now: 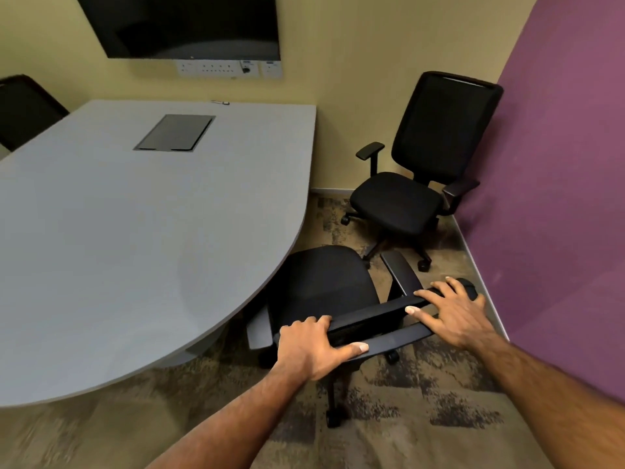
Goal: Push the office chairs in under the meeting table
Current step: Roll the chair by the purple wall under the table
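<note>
A black office chair (pixel 324 286) stands at the curved right edge of the grey meeting table (pixel 135 238), its seat partly under the tabletop. My left hand (pixel 313 346) grips the left end of the chair's backrest top, thumb underneath. On the right end of the same backrest lies my right hand (pixel 453 313), fingers spread flat over it. A second black office chair (pixel 416 184) stands apart in the far corner, facing the table, clear of it. A third chair's back (pixel 23 110) shows at the far left, behind the table.
A purple wall (pixel 558 198) runs close along the right. A dark screen (pixel 182 25) and a socket strip (pixel 230 69) hang on the yellow wall. The table has a dark cable hatch (pixel 176 132). Patterned carpet (pixel 406 418) lies underfoot.
</note>
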